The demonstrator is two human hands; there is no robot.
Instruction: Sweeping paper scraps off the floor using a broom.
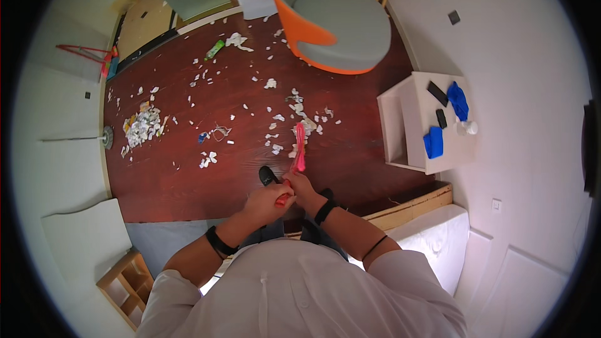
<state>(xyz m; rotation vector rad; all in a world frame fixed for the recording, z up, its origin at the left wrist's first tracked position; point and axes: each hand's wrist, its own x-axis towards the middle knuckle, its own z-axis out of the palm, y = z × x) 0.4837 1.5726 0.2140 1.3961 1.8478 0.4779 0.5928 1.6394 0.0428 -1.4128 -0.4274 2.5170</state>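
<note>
Both my hands grip the red handle (283, 200) of a broom in front of my waist. My left hand (267, 203) closes around its upper end, and my right hand (301, 190) holds it just beyond. The pink broom head (300, 148) points away from me, over the dark red wood floor (235, 159). Scraps of white paper (307, 126) lie beside and beyond the bristles. To the left is a larger heap of paper scraps (143, 126).
A grey and orange tub chair (342, 23) stands at the far right. The cabinet (453, 150) on the right carries blue cloths (434, 142). A green bottle (215, 50) lies on the floor. A mop (107, 138) and a red-handled dustpan (109, 63) are by the left wall.
</note>
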